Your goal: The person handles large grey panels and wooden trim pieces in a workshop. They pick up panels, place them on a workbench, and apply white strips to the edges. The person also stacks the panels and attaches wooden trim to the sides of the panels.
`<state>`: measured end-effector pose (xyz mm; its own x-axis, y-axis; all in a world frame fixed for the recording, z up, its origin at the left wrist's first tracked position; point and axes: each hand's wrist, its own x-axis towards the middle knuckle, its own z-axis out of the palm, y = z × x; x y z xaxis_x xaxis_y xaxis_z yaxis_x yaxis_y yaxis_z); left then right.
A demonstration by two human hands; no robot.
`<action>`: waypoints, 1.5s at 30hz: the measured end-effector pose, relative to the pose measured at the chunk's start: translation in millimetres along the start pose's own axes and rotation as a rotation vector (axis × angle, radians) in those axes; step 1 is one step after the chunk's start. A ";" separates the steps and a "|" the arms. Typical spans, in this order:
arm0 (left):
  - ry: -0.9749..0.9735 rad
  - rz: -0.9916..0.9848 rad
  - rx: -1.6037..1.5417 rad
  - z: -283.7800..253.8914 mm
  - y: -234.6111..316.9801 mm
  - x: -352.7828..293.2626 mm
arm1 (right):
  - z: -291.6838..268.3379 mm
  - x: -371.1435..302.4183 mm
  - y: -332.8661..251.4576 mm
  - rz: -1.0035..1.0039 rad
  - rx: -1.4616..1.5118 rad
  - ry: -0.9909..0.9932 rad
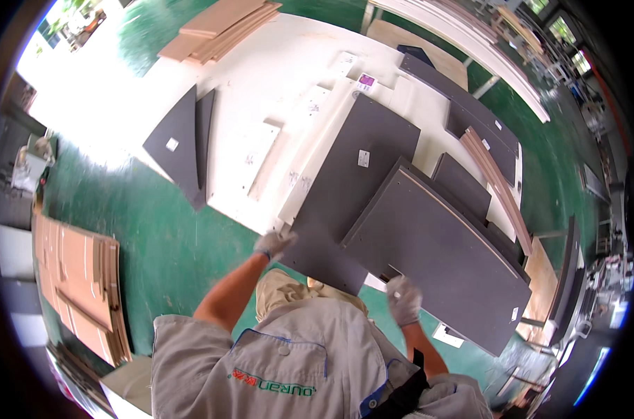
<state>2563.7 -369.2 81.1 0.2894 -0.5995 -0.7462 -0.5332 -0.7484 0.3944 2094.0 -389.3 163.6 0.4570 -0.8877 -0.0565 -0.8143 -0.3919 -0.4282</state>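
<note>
My left hand [275, 244], in a pale glove, grips the near left edge of a long dark grey panel [341, 167] with a white label. This panel lies aslant beside stacked white panels [303, 178] and juts past the table's near edge. My right hand [404, 300], also gloved, is slightly blurred, its fingers curled in. It is at the near edge of a larger dark grey panel [435, 251], by a small notch. Whether it holds that edge or something small is hidden. The larger panel overlaps the long one.
Brown boards [222, 28] and two dark curved panels [177, 146] rest on the white table [240, 91]. Brown strips [498, 188] and more dark panels [463, 126] lie at the right. Flattened cardboard [79, 279] stands on the green floor [163, 244] at left.
</note>
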 end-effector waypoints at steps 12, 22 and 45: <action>0.314 0.269 -0.193 -97.6 -80.7 10.9 | 176.0 56.0 -216.0 0.893 0.620 -0.051; 0.372 0.166 -0.580 -216.0 -227.7 19.8 | 199.2 118.1 -337.0 0.577 0.782 -0.267; 0.704 0.646 0.078 -267.5 -220.7 32.6 | 188.6 179.0 -318.9 0.865 0.272 0.033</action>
<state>2903.4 -299.5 113.2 0.3185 -0.9419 0.1069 -0.8014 -0.2073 0.5611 2503.0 -377.7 119.9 -0.2887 -0.8535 -0.4337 -0.7537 0.4820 -0.4468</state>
